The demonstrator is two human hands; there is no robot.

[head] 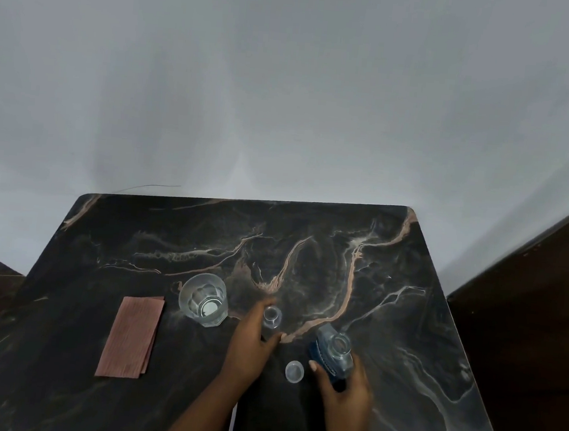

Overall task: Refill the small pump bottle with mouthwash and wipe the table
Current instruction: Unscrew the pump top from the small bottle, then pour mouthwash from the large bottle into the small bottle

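A small clear bottle [271, 317] stands upright on the dark marble table [307, 251], its top open, with no pump on it. My left hand [251, 343] is wrapped around its lower part. My right hand [343, 389] grips a blue mouthwash bottle [333, 353] with an uncapped mouth, held upright just right of the small bottle. A clear round cap [294, 371] lies on the table between my two hands. A folded pink cloth [131, 336] lies flat at the left.
A clear faceted glass [204, 299] stands between the cloth and the small bottle. A grey wall rises behind the table's far edge. Dark wooden furniture [536, 306] flanks the table on the right.
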